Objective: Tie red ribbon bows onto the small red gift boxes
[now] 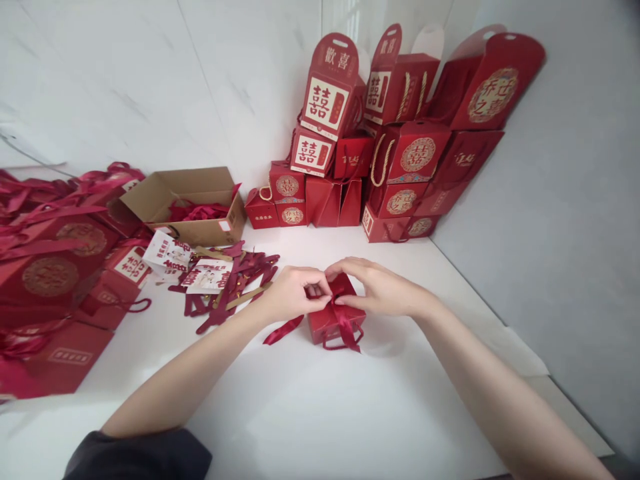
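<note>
Red ribbon (345,324), pinched in the left hand (299,292) atop the small box (318,327), with the right hand (383,287) arched narrowly over it, too hidden to tell whether gripping. Best to keep the crossing pressed flat, draw both tails (283,330) evenly and without twists, and leave the front one clear of the cord handle (334,348). Beneath, a white worktop (280,413), strewn with straps (207,325) and cards (209,277) on the left; beyond, an open carton (203,233) and stacked boxes (327,100) against a veined white wall (120,87), plain grey wall (565,187) at right.

gift-packing workspace, stacked red boxes (407,155)
</note>
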A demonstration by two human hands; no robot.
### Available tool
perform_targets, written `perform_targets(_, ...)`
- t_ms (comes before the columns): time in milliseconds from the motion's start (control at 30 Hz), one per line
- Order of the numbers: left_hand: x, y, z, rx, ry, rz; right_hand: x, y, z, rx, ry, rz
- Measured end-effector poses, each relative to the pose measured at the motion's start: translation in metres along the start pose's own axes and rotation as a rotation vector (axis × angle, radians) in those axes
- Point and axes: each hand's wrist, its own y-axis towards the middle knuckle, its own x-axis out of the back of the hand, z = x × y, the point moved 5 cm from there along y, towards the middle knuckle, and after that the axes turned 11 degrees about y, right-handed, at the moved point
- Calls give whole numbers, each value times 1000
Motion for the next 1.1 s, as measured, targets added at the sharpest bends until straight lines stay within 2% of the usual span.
perform_targets(133,1,0,0,-1,-6,-9,1,-1,-2,-17,33,4)
perform_targets(300,2,1,0,30,-23,5,13,-5,-9,-87,24,-75)
perform_targets(467,1,2,0,52,-35,29,7,-4,-5,-13,38,9)
perform_targets(533,1,2,0,49,-48,33,6,-3,-3,3,33,-12)
perform_targets(633,1,2,0,49,-53,33,6,-2,-1,27,-67,-61)
perform_targets(733,1,2,-1,39,-38,28,5,0,-4,24,-262,-84)
perform_targets(833,2,2,0,37,-37,20,14,-1,-11,-41,-551,-168)
perform_targets(967,2,2,1,22,-47,29,46,-14,-18,-203,-859,-282)
perform_targets(1033,3,2,-1,4,-37,30,60,-24,-24,-295,-854,-262)
perform_targets(1100,4,2,-4,-11,-11,30,63,-31,-36,-405,-646,-117)
